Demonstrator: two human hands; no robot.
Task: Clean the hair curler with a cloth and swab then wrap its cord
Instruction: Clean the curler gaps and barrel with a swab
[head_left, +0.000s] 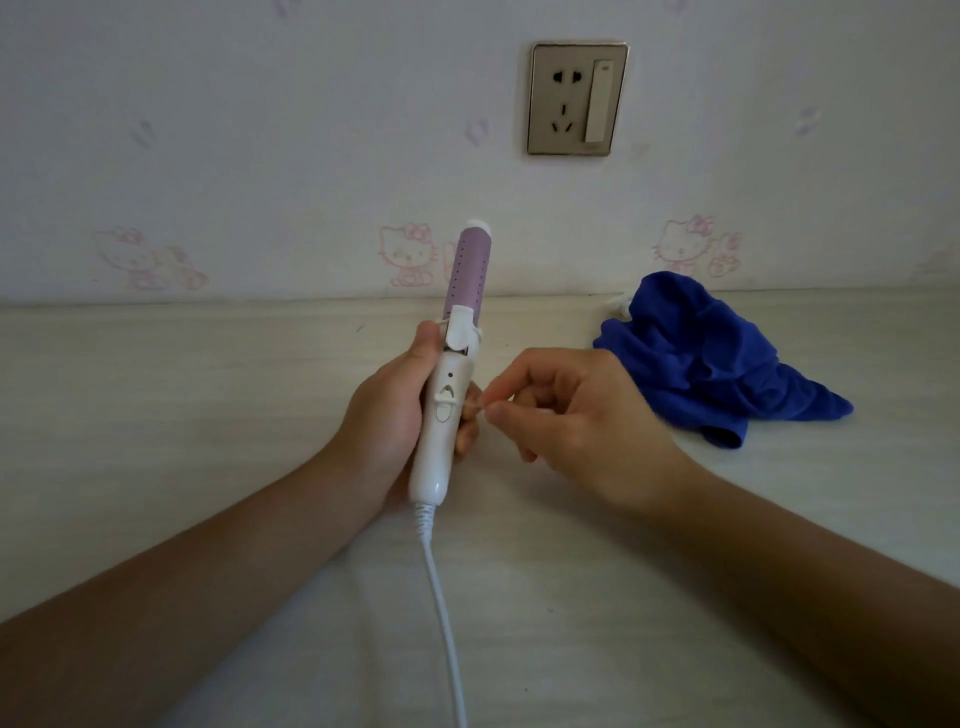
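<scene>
The hair curler (448, 395) has a white handle and a purple barrel, and it points up and away from me. My left hand (384, 410) is wrapped around its handle, thumb near the clamp lever. My right hand (566, 410) pinches a thin swab (477, 410) between thumb and forefinger, its tip against the right side of the handle by the switch. The white cord (441, 613) runs from the handle's base down toward me and out of the frame. A crumpled blue cloth (711, 364) lies on the table to the right, apart from both hands.
The pale table (208, 415) meets a wall papered with pink cartoon cats. A wall socket with a switch (576, 98) sits high on the wall, above and right of the curler. A small white object (621, 304) peeks out behind the cloth.
</scene>
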